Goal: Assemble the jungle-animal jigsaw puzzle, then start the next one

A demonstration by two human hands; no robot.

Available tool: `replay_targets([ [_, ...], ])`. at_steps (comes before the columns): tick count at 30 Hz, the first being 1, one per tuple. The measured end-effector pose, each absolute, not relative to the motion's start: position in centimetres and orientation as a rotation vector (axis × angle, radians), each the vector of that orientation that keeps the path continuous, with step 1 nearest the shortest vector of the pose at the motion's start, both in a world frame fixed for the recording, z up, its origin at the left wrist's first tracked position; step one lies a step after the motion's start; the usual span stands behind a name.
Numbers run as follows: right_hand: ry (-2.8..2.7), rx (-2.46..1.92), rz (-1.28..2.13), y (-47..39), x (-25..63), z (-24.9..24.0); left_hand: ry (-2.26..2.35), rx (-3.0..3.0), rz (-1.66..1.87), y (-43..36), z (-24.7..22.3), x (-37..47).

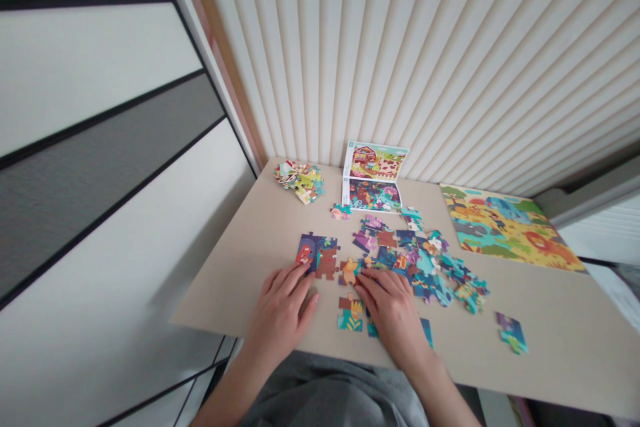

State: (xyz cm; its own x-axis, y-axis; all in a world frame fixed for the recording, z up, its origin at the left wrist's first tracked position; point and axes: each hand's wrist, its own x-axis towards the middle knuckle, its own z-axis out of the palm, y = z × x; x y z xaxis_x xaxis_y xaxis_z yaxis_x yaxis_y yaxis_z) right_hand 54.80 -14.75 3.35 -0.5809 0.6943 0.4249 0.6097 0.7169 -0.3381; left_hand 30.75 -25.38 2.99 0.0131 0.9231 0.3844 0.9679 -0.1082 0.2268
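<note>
A joined block of puzzle pieces (327, 260), dark blue with a red animal and a brown bear, lies flat on the table. My left hand (283, 310) rests at its lower left corner, fingers stretched out and thumb apart. Just right of the block is a puzzle piece with an orange animal (349, 272). My right hand (393, 307) has its index finger and thumb at that piece's right edge. Below it lies a teal piece with a yellow plant (350, 320). More pieces are partly hidden under my right hand.
Loose pieces (435, 270) spread to the right, with a separate piece (512, 332) farther out. At the back stand a folded picture leaflet (375, 177) and a pile of pieces (300, 180). A finished animal puzzle (510, 227) lies back right, near the pleated blind (390, 47).
</note>
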Motion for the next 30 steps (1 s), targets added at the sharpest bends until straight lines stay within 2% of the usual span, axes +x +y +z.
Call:
replay_targets([
  [30, -2.41, -0.991, 0.252, -14.51, 53.82, 2.53, -2.058, -2.2, -0.644, -25.32, 3.44, 30.92],
])
